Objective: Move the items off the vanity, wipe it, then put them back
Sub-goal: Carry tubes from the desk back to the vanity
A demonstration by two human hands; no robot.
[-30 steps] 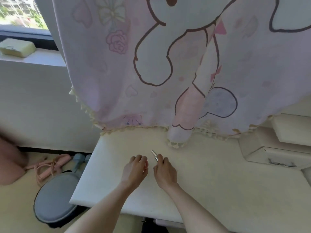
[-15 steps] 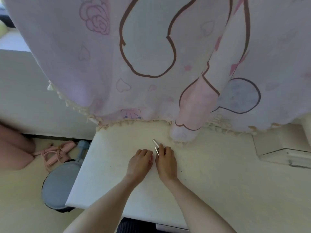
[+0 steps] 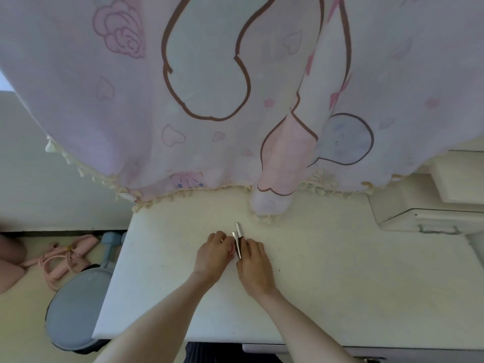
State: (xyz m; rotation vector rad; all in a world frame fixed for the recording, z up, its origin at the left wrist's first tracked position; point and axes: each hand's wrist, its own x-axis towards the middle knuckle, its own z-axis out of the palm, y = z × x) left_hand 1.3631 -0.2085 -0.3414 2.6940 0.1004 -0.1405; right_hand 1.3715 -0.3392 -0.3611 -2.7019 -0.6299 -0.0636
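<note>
Both hands low over the cream surface, near its middle, just short of the hanging pink cartoon curtain. Right hand: fingers curled around the lower ends of two slim silver tubes, grip grasping them; the tube tops point toward the far edge. Left hand: fingers bent, fingertips touching the tubes from the left; something pink shows under them, too hidden to identify, so I cannot tell its grip. Right far corner: small drawer unit. Floor at left: grey round stool, pink straps.
</note>
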